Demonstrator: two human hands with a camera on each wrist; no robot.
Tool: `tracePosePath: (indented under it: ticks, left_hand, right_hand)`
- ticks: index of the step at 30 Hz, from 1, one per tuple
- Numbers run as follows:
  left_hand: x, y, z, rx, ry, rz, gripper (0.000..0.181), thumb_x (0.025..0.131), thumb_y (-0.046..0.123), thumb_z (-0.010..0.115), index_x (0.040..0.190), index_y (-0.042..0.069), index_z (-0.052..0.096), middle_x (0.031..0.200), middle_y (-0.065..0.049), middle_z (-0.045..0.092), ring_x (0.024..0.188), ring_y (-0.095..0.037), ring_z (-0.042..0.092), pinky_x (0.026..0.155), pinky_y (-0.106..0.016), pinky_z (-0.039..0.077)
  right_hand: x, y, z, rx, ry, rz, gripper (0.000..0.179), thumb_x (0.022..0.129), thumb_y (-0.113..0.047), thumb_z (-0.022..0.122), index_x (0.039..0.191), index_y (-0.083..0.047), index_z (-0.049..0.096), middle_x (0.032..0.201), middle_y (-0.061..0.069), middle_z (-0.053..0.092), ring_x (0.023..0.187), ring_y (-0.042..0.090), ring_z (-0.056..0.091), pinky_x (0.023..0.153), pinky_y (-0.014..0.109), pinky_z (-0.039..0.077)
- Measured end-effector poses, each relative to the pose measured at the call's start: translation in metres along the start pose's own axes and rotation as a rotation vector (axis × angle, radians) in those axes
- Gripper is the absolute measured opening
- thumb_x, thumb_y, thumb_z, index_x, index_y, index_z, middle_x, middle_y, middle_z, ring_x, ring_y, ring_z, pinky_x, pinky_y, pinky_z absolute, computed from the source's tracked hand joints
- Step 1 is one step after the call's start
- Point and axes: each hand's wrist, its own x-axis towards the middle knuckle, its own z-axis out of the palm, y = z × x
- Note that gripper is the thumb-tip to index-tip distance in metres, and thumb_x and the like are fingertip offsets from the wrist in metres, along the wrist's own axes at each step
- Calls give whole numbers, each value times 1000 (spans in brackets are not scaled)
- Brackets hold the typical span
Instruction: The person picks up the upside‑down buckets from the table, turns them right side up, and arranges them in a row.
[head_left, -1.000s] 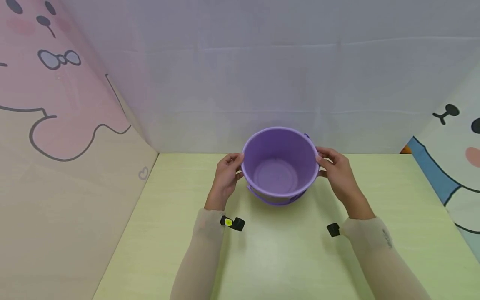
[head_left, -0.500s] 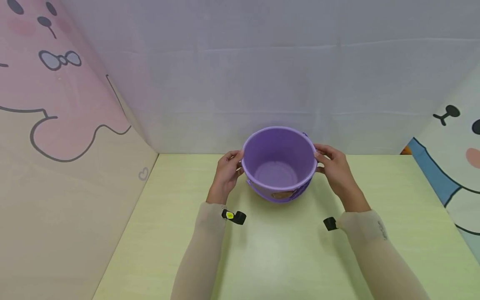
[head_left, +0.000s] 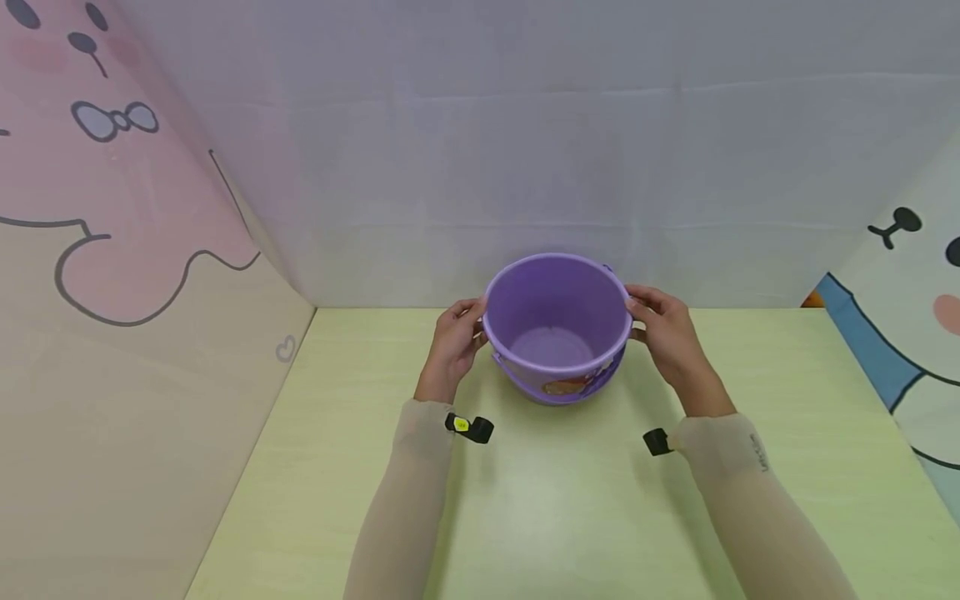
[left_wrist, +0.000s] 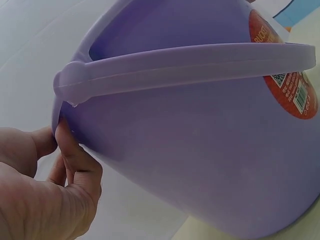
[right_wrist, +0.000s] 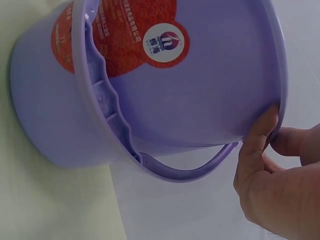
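A purple plastic bucket (head_left: 555, 292) stands upright near the back of the table, its inside bare. My left hand (head_left: 453, 342) pinches its rim on the left, thumb on one side of the edge and curled fingers under it, as the left wrist view shows. On the opposite side my right hand (head_left: 667, 333) pinches the rim the same way. The bucket's handle (left_wrist: 190, 65) hangs down along the front wall. A red label (right_wrist: 130, 35) with a white logo is stuck on the outside.
The pale yellow-green table (head_left: 555, 500) meets a whitish cloth wall (head_left: 555, 150) just behind the bucket. A pink cartoon panel (head_left: 127, 192) slants along the left, and another cartoon panel (head_left: 915, 333) stands on the right.
The bucket has turned a little between my hands, bringing its label into view at the front. My right hand has shifted slightly up and left, my left hand slightly forward; both keep their grip.
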Motion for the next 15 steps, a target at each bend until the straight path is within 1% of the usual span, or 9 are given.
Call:
tracePosePath:
  ticks: [4,10,13,15]
  left_hand:
    - [1,1,0,-7,1,-4,9,107,14,65,106,5,66,99,-6,62,81,-13,59,62,-17,50]
    - [4,0,-1,-21,8,-11,8,107,14,64,104,7,65,98,-3,63,83,-13,59,64,-18,51]
    - [4,-1,-2,-24,5,-13,8,108,16,63,106,8,65,102,-2,63,89,-15,61,69,-20,53]
    - [5,-2,-3,-25,-2,-13,10,109,18,62,108,9,65,104,-2,63,93,-16,62,74,-22,54]
  right_hand:
    - [0,-1,0,-2,-4,-1,46,113,-16,51,149,12,46,120,2,55,104,12,62,78,17,58]
    - [3,0,2,32,-12,0,47,112,-16,53,150,12,45,123,3,56,104,12,63,79,17,58]
    - [4,2,2,44,-11,6,48,112,-18,54,150,11,46,121,4,58,103,12,63,79,17,58]
    - [5,5,2,22,-14,5,50,112,-21,54,151,9,46,121,3,59,103,12,63,80,18,58]
